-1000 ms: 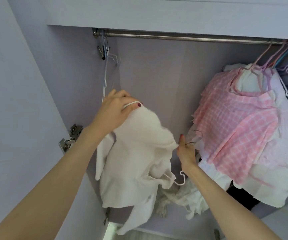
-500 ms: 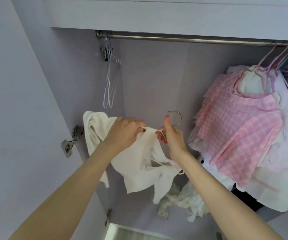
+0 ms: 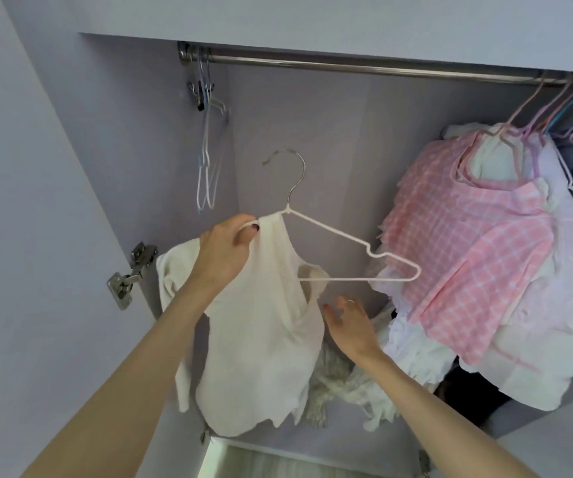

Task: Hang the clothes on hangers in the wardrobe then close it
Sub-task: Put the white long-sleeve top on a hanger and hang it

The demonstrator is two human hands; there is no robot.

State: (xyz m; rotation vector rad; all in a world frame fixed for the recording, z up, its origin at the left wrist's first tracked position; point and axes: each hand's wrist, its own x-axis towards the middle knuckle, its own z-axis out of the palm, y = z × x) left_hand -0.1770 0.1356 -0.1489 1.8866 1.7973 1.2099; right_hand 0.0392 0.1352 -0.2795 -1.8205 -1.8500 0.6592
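Observation:
My left hand [image 3: 224, 251] grips the left shoulder of a white hanger [image 3: 357, 251] together with a white garment [image 3: 260, 339] draped over that side. The hanger's metal hook [image 3: 293, 170] points up, below the wardrobe rail [image 3: 364, 69]. Its right arm is bare. Lower down, my right hand [image 3: 348, 324] is open with fingers spread beside the garment's neckline, holding nothing. The garment hangs down in front of the wardrobe's back wall.
Empty hangers [image 3: 207, 160] dangle at the rail's left end. Pink checked and white clothes [image 3: 478, 257] crowd the right side on pastel hangers. A crumpled white garment [image 3: 343, 384] lies on the wardrobe floor. The open door's hinge [image 3: 129, 276] is at left.
The hanger has come up and turned so its full triangle shows. My right hand has let go of it and dropped below. The garment now hangs from the left shoulder only.

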